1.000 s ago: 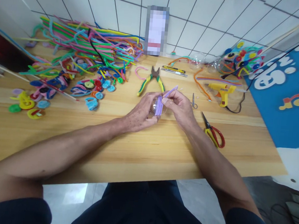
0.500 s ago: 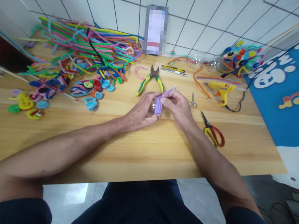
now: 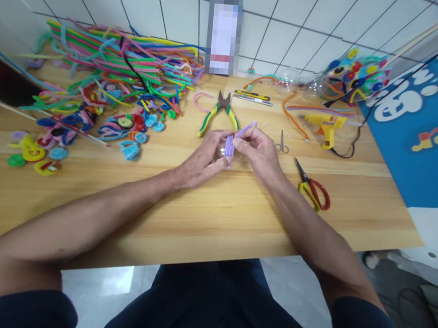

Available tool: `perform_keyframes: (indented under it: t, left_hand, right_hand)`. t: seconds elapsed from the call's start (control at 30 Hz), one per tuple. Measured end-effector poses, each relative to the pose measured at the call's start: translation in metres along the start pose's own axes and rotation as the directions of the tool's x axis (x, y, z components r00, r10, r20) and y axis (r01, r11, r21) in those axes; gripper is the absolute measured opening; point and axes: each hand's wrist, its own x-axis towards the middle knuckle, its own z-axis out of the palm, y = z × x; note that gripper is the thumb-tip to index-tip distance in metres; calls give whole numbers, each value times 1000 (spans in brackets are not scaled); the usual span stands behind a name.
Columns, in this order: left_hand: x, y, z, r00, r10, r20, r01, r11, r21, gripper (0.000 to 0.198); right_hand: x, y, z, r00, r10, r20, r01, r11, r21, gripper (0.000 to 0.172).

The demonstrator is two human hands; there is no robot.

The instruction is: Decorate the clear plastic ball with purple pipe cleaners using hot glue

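My left hand [image 3: 207, 158] is closed around a clear plastic ball [image 3: 222, 151], its thumb pressing on purple pipe cleaner strands that lie across the ball. Between thumb and fingers, my right hand [image 3: 260, 149] pinches the purple pipe cleaner [image 3: 248, 129], whose loose end sticks up past the fingertips. Part of the ball is hidden behind both hands. Just beyond my hands lie pliers [image 3: 222, 114] with green and yellow handles. To the right of my right hand are small scissors [image 3: 282, 143] and larger scissors [image 3: 312, 186] with red and yellow handles.
A heap of coloured pipe cleaners [image 3: 109, 57] fills the back left, with coiled pieces [image 3: 131, 149] in front. A phone [image 3: 223, 38] leans against the tiled wall. Utility knives [image 3: 252, 97], a yellow glue gun [image 3: 326, 127] with a cord, and clear balls [image 3: 287, 81] are at the back right.
The left thumb has moved up onto the purple strands. The right hand still pinches the pipe cleaner near the ball. The whole view has shifted slightly.
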Motion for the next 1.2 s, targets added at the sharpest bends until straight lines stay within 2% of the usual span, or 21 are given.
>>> perform_keyframes:
  t: [0.33,0.47,0.57,0.67,0.77,0.83,0.97,1.2]
  left_hand:
    - [1,1,0,1000,-4,-2,4,1000,-26,58]
    - [0,1,0,999,-41,-5,40,998,-50,57]
    - [0,-2,1,993,-117,-27,114,989,-98,57]
    - [2,-5,2,978,-202,-45,187,957,-222,55]
    - [5,-7,3,969,-242,-60,210,921,-328,52]
    - [7,-8,3,966,-247,-72,208,915,-346,52]
    - [7,-10,3,972,-224,-76,185,919,-349,55]
    - [6,-10,4,972,-219,-83,181,928,-325,55]
  right_hand:
    - [-1,-2,2,1000,-2,-4,2,1000,2,49]
    - [-1,-1,1,1000,-15,-6,15,1000,8,52]
    - [-2,0,0,998,-48,-37,45,996,-74,48]
    - [-7,-3,-1,981,-168,-97,142,963,-229,35]
    - [-11,-7,-1,949,-313,-39,284,903,-323,23]
    - [-14,-8,1,932,-361,24,346,869,-355,22]
    - [-15,-4,3,925,-370,87,371,830,-416,28]
    - [-16,0,4,914,-395,95,394,802,-449,29]
